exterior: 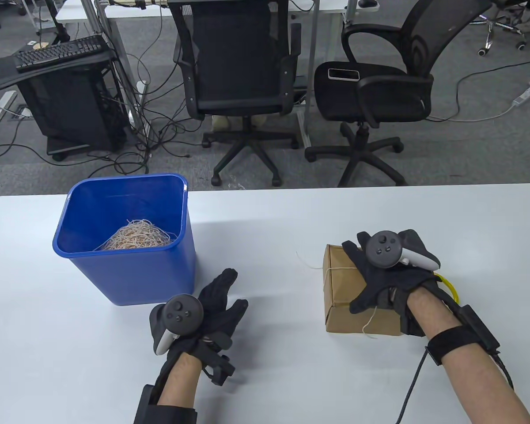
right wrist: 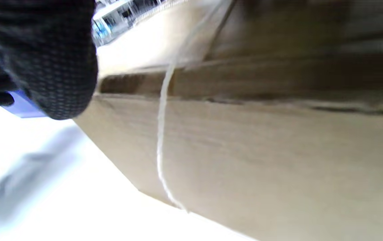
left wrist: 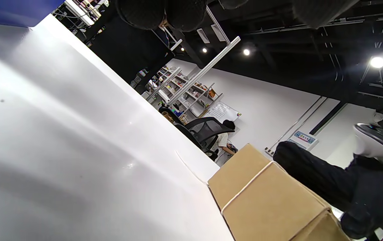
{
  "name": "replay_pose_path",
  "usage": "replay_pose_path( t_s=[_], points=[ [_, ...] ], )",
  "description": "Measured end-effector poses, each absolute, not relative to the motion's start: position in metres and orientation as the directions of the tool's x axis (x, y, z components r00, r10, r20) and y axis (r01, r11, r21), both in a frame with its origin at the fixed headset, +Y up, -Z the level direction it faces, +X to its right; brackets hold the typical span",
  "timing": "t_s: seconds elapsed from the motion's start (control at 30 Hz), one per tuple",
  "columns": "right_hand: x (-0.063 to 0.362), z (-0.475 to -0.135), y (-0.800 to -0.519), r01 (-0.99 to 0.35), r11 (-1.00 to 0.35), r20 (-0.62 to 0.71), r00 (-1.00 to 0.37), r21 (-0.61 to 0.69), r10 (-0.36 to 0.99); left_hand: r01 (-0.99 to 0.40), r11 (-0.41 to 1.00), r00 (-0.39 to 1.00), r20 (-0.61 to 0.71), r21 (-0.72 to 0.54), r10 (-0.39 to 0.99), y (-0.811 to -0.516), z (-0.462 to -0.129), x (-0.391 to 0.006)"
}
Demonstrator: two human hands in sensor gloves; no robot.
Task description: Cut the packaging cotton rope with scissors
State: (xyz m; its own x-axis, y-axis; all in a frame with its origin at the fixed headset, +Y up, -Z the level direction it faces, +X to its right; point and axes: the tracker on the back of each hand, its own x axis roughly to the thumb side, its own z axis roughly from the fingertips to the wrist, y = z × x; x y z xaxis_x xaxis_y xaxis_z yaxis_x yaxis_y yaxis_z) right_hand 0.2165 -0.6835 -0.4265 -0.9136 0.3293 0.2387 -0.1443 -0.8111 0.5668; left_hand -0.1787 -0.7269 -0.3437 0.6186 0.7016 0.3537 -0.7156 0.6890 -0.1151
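A brown cardboard box [exterior: 340, 287] tied with white cotton rope [exterior: 335, 268] lies on the white table [exterior: 291, 221] at the right. My right hand [exterior: 380, 274] rests on top of the box with fingers spread, thumb down its near side. A loose rope end [exterior: 369, 323] hangs over the box front. A yellow loop [exterior: 449, 287], seemingly a scissors handle, shows behind my right wrist; the rest is hidden. My left hand [exterior: 225, 298] lies open and empty on the table, left of the box. The left wrist view shows the box [left wrist: 271, 207], rope [left wrist: 246, 185] and right hand [left wrist: 328, 180]. The right wrist view shows the rope [right wrist: 160, 134].
A blue bin [exterior: 128, 274] holding a heap of cut rope pieces [exterior: 134, 236] stands at the table's left, just beyond my left hand. Two office chairs [exterior: 243, 75] stand past the far table edge.
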Motion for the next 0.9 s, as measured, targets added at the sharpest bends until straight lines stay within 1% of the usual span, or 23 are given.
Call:
replay_pose_path(
  t_s=[0.07, 0.1, 0.13, 0.27, 0.33, 0.4, 0.57, 0.67, 0.7, 0.77, 0.8, 0.9],
  points=[
    [0.214, -0.431, -0.684, -0.103, -0.823, 0.245, -0.928, 0.558, 0.282, -0.709, 0.695, 0.624, 0.353, -0.119, 0.697, -0.728, -0.344, -0.178],
    [0.214, -0.432, -0.683, -0.102, -0.826, 0.242, -0.93, 0.555, 0.278, -0.708, 0.696, 0.625, 0.352, -0.121, 0.697, -0.728, -0.344, -0.178],
    [0.213, -0.435, -0.683, -0.103, -0.819, 0.238, -0.93, 0.564, 0.281, -0.705, 0.698, 0.627, 0.351, -0.123, 0.695, -0.729, -0.344, -0.177],
    [0.207, -0.442, -0.684, -0.031, -0.81, 0.239, -0.948, 0.586, 0.209, -0.701, 0.702, 0.631, 0.349, -0.123, 0.692, -0.73, -0.344, -0.177],
    [0.202, -0.446, -0.686, -0.002, -0.807, 0.26, -0.946, 0.59, 0.193, -0.704, 0.7, 0.631, 0.346, -0.12, 0.694, -0.73, -0.344, -0.178],
    [0.198, -0.451, -0.691, -0.01, -0.786, 0.265, -0.939, 0.618, 0.22, -0.708, 0.696, 0.63, 0.341, -0.119, 0.698, -0.73, -0.344, -0.179],
    [0.191, -0.451, -0.695, 0.092, -0.8, 0.319, -0.939, 0.593, 0.129, -0.711, 0.692, 0.628, 0.331, -0.125, 0.705, -0.734, -0.345, -0.18],
    [0.189, -0.448, -0.695, 0.073, -0.831, 0.34, -0.929, 0.552, 0.144, -0.707, 0.695, 0.63, 0.331, -0.131, 0.703, -0.736, -0.345, -0.178],
    [0.19, -0.447, -0.696, 0.031, -0.846, 0.353, -0.916, 0.533, 0.188, -0.708, 0.693, 0.628, 0.331, -0.132, 0.705, -0.736, -0.345, -0.178],
    [0.194, -0.444, -0.694, -0.023, -0.878, 0.355, -0.909, 0.478, 0.217, -0.711, 0.69, 0.625, 0.329, -0.134, 0.708, -0.736, -0.345, -0.178],
    [0.195, -0.442, -0.694, -0.018, -0.874, 0.352, -0.911, 0.485, 0.214, -0.715, 0.686, 0.622, 0.326, -0.135, 0.712, -0.736, -0.345, -0.179],
    [0.195, -0.438, -0.69, -0.012, -0.897, 0.365, -0.911, 0.443, 0.192, -0.721, 0.68, 0.619, 0.319, -0.131, 0.718, -0.736, -0.346, -0.181]
  ],
)
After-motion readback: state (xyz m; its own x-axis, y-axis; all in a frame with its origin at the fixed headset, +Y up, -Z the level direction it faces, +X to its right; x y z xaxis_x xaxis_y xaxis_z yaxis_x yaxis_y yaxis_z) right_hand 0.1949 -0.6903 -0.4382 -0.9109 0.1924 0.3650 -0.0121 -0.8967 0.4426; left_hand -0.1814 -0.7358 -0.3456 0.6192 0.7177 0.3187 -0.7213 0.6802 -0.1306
